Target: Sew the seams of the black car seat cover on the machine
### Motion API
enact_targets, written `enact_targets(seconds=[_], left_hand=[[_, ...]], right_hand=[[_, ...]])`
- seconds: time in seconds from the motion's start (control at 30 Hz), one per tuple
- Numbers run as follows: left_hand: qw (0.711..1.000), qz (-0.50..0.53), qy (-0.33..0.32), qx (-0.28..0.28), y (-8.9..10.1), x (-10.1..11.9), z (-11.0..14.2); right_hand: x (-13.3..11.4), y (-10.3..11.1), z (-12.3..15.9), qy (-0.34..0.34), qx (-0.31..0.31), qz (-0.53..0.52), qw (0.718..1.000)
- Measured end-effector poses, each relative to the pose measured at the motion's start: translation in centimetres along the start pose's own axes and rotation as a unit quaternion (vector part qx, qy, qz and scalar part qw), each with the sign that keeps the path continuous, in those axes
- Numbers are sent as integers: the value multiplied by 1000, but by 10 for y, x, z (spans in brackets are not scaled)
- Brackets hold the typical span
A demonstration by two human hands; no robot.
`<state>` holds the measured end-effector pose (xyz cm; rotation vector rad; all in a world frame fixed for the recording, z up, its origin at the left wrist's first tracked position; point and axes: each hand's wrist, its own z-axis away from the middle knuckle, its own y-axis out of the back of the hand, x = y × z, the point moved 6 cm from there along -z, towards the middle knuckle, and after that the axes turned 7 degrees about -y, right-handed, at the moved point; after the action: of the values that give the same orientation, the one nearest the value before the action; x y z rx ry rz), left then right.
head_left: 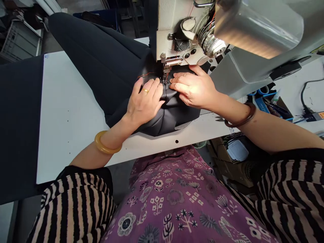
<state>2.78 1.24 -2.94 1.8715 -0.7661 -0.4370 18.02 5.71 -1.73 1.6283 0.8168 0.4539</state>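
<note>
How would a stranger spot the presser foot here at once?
Find the big pale sewing machine at upper right and follow it down to the black seamed material. The presser foot is the small metal piece between the left hand and right hand. Unlike the round metal knob higher up, it's narrow and reaches down to the material.

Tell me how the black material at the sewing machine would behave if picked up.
The black material would probably fold rather than stay rigid: it creases between the left hand and right hand. It may have some springy body, since its far end holds a smooth, rounded shape.
</note>
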Motion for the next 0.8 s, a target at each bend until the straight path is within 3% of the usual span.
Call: enact_targets(seconds=[0.1,0.17,0.23,0.37,0.5,0.57,0.6,0.67,0.73,0.77,0.8], left_hand=[[995,-16,95,8,-2,-20,46],[982,-10,181,-43,-20,-35,81],[969,10,220,-111,-45,-38,107],[960,7,245,-138,-68,-22,127],[967,-25,233,-102,-57,9,144],[974,-53,209,-73,-44,22,154],[977,-62,192,-61,-37,27,156],[984,-66,157,-47,-24,32,151],[991,-63,117,-28,-9,33,130],[994,-61,89,-8,0,34,113],[997,-59,56,18,9,34,94]], right_hand=[[3,-6,5,-23,27,-46,998],[4,-9,3,-36,34,-49,998],[5,-10,0,-51,35,-42,997],[0,-8,5,-65,47,-47,996],[-10,-19,58,-144,150,-177,962],[-11,-44,92,-243,145,-294,913],[-9,-62,108,-314,109,-364,870],[-4,-92,133,-449,85,-505,732],[0,-110,141,-529,74,-605,591],[1,-113,138,-546,66,-636,542],[2,-114,133,-553,50,-656,512]])
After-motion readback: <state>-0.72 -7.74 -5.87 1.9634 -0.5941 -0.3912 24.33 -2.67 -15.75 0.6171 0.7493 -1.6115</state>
